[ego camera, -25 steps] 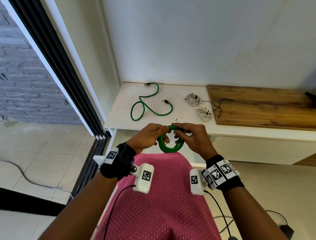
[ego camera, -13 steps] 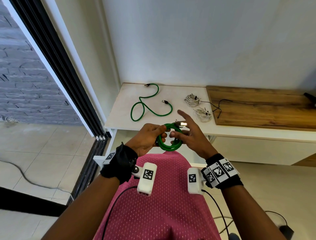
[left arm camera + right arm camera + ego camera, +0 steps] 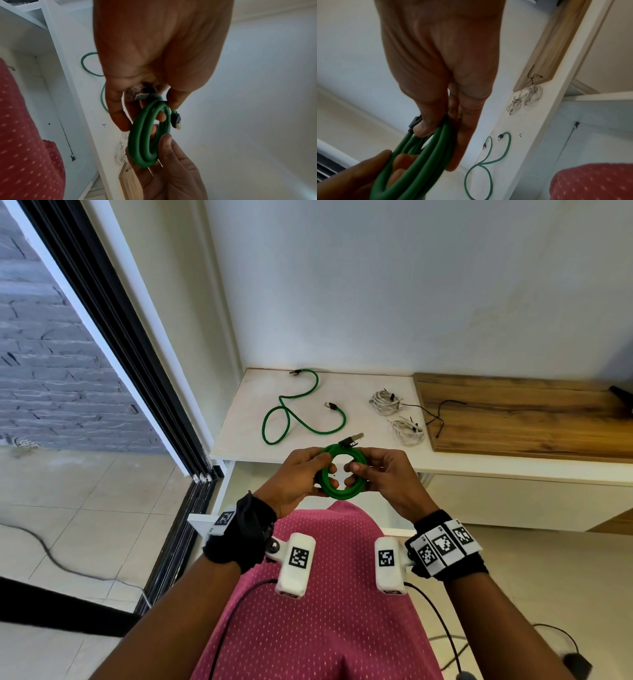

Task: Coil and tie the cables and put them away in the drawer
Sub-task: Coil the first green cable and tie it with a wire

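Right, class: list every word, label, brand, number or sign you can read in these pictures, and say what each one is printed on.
No readable words, brands or numbers appear in any view.
Black-and-white square code markers on the wrist cameras and right wristband: patterns only, no letters or digits.
Coiled green cable, held by left hand and right hand: no print visible.
Loose green cable on the shelf: no print visible.

Coiled cable (image 3: 343, 478) held between both hands, just off desk (image 3: 239, 440) front edge. Loose cable (image 3: 301, 412) toward desk's left-rear corner — two cable bundles (image 3: 399, 419) right of it, beside wooden board (image 3: 520, 419).
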`<state>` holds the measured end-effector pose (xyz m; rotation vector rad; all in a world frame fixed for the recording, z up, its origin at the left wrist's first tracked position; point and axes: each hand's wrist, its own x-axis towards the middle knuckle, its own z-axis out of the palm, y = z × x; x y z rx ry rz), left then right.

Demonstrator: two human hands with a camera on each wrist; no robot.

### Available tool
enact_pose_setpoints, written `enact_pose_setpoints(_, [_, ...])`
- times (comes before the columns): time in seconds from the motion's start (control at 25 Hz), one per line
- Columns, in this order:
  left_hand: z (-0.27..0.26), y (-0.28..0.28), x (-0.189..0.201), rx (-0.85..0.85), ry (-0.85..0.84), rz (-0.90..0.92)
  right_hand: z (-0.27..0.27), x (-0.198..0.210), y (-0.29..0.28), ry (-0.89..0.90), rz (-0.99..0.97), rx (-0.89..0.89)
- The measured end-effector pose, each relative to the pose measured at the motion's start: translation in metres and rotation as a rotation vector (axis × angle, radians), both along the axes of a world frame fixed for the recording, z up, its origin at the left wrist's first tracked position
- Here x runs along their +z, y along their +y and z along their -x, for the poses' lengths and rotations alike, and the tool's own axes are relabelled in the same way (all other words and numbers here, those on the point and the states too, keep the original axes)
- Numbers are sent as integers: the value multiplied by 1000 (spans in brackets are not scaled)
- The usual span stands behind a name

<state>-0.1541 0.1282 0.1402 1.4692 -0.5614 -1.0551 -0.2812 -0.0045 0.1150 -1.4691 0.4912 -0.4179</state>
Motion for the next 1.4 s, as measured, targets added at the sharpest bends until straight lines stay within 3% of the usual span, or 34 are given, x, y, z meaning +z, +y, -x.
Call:
enact_pose_setpoints(0.08, [0,1,0,10,14,12,-2,2,-3,46,59,-45])
enact_pose_setpoints(0.32, [2,0,-1,-2,-67,30,-9,18,-5,51,656,-87])
enact_pose_setpoints(0.48, [4,-1,-1,62,110,51,-13,16,-2,-38,615,-193])
enact_pose_setpoints(0.56, [3,-1,-3,162,228,61,-11,13,2,-73,704,-243])
enact_pose_setpoints(0.72, [-1,-4,-7,258,364,87,-7,5,13,41,912,60])
enact_pose_setpoints(0.8, [0,-5,-7,293,443,106,-9,-3,12,60,1049,95])
enact_pose_setpoints(0.92, [-1,-2,-5,341,595,132,-10,-5,9,-18,1092,50])
enact_pose_setpoints(1.12, [-14,7,3,217,776,175,-5,-7,2,-100,1065,33])
enact_pose_setpoints(1.28, [-15,5,2,144,798,239,-7,-8,3,-47,1029,45])
enact_pose_setpoints(1.4, [-16,3,-3,84,753,264,-7,-9,5,15,932,151])
